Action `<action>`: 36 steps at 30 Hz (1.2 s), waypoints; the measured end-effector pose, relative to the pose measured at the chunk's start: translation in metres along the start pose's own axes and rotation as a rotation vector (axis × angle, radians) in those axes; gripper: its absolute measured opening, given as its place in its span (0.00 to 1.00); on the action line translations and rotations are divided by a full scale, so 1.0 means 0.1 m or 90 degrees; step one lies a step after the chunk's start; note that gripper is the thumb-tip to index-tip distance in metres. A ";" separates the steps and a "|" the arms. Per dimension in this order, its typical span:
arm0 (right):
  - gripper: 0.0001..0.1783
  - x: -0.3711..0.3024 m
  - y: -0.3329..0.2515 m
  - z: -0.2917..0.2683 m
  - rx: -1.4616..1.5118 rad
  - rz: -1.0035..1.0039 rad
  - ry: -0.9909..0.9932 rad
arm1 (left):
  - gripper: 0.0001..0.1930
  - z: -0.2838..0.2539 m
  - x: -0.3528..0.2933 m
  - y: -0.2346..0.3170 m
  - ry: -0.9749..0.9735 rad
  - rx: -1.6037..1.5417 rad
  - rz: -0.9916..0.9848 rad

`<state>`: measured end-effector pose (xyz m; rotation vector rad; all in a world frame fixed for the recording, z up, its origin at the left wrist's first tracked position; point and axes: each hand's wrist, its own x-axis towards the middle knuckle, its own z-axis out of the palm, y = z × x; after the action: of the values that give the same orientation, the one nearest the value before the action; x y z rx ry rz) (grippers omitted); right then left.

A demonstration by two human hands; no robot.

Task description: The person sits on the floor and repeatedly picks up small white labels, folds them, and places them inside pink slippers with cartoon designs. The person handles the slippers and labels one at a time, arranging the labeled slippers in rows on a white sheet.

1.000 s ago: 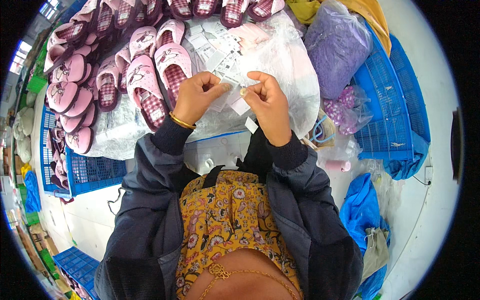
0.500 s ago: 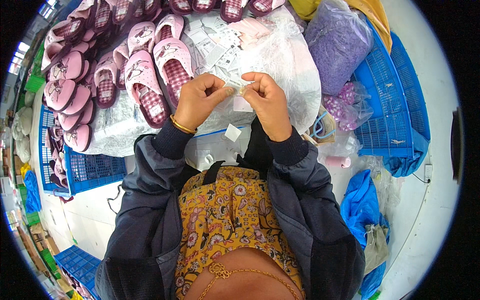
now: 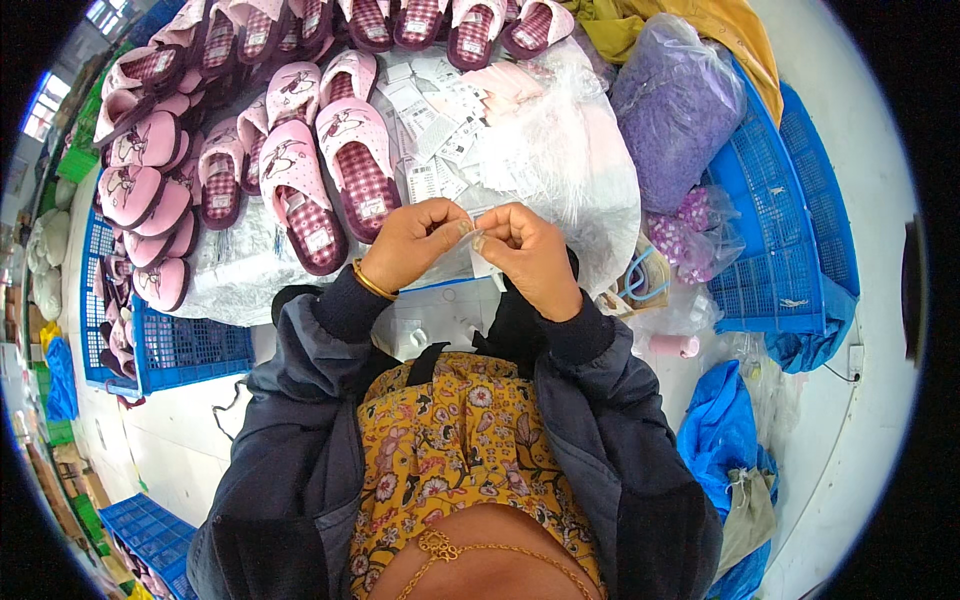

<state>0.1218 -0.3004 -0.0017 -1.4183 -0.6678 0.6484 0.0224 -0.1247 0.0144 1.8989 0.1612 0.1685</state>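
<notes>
Pink slippers with maroon checked insoles (image 3: 285,160) crowd the left and far edges of the plastic-covered worktop (image 3: 605,200); bare film lies right. Over its near edge, forearms angle inward: right grip (image 3: 526,258) pinching a small white rectangular tag (image 3: 485,264), left grip (image 3: 420,243) pressed together, contents hidden. Farther off, white paper labels (image 3: 428,130) carry unreadably small print.

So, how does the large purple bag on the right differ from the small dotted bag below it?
The large purple bag is much bigger than the small dotted bag. The large bag's contents look plain purple; the small bag's are purple with white dots. Both bags are see-through plastic.
</notes>
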 end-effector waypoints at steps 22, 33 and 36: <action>0.13 -0.23 0.06 -0.15 -0.125 0.079 -0.057 | 0.04 0.12 -0.05 -0.06 -0.085 0.041 0.009; 0.09 -0.19 0.24 -0.10 0.017 0.030 -0.016 | 0.08 0.10 0.10 0.04 0.021 0.078 0.045; 0.07 -0.19 0.30 -0.08 -0.023 0.019 -0.029 | 0.10 -0.06 0.41 -0.08 0.168 0.427 0.161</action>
<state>0.1152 -0.3186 -0.0327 -1.4524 -0.6977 0.6966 0.0609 -0.1086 0.0106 2.5589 0.1673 0.5977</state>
